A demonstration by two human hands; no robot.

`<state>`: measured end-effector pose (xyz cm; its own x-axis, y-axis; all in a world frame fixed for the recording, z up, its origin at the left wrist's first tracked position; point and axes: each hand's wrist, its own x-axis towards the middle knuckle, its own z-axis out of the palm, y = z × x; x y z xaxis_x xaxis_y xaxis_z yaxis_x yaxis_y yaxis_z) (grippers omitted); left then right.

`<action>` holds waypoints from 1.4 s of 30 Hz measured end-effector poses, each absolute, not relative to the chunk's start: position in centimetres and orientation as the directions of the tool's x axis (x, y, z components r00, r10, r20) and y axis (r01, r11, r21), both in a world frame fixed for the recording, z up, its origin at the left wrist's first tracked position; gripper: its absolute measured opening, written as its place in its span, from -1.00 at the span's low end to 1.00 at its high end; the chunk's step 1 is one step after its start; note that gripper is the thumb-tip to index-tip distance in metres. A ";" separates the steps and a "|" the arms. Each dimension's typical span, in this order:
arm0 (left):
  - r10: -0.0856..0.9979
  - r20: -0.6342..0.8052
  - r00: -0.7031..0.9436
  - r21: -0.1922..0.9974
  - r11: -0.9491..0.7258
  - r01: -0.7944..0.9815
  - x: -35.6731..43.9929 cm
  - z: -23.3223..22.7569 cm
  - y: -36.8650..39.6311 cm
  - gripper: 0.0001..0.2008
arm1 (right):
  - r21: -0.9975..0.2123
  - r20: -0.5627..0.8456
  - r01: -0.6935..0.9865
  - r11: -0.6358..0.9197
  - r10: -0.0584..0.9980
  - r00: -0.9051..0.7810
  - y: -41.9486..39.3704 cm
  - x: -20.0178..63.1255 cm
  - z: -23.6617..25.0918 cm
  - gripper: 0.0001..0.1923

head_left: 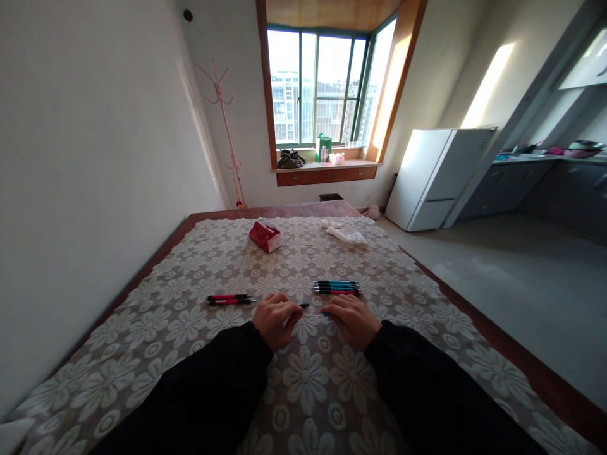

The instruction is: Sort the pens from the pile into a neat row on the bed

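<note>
My left hand (275,319) and my right hand (351,319) rest close together on a floral lace tablecloth (303,379). Between them they hold a pen taken apart: the left hand is closed on a dark pen barrel (301,306), and the right hand pinches a thin refill (315,314) that points toward the left hand. A pair of red-and-black pens (230,299) lies to the left of my left hand. A bundle of several pens, blue and red ones (336,287), lies just beyond my right hand.
A red tissue pack (266,236) and a crumpled white plastic bag (345,233) lie farther back on the table. A white wall runs along the left. Open floor and a white fridge (439,178) are to the right. A window with a sill is ahead.
</note>
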<state>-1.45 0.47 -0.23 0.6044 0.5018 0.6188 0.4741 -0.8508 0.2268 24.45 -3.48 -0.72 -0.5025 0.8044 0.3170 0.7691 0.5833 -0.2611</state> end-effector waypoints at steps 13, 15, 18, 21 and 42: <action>0.460 0.655 0.600 0.166 -0.862 0.479 -1.3 -0.3 0.4 -0.88 | -0.257 0.356 0.750 0.610 0.781 -0.513 -3.7 24.2 -0.4 -0.77; 0.414 0.655 0.632 0.133 -0.887 0.443 -1.2 -0.5 0.4 -0.87 | -0.235 0.344 0.733 0.638 0.760 -0.551 -3.9 23.6 -0.4 -0.76; 0.335 0.629 0.702 0.075 -0.924 0.374 -1.0 -1.0 0.4 -0.85 | -0.185 0.343 0.723 0.666 0.733 -0.587 -4.3 22.7 -0.4 -0.77; 0.325 0.596 0.735 0.075 -0.933 0.352 -1.0 -1.3 0.5 -0.86 | -0.158 0.347 0.751 0.641 0.748 -0.565 -4.7 22.1 -0.4 -0.83; 0.429 0.642 0.636 0.187 -0.891 0.413 -0.8 -0.8 0.0 -0.81 | -0.353 0.361 0.738 0.575 0.812 -0.459 -4.8 21.4 -0.5 -0.90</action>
<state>-0.76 -0.01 -0.80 0.6356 0.4291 0.6418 0.4127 -0.8914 0.1873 21.41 -4.84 -0.55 -0.4590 0.8116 0.3615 0.7381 0.5748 -0.3533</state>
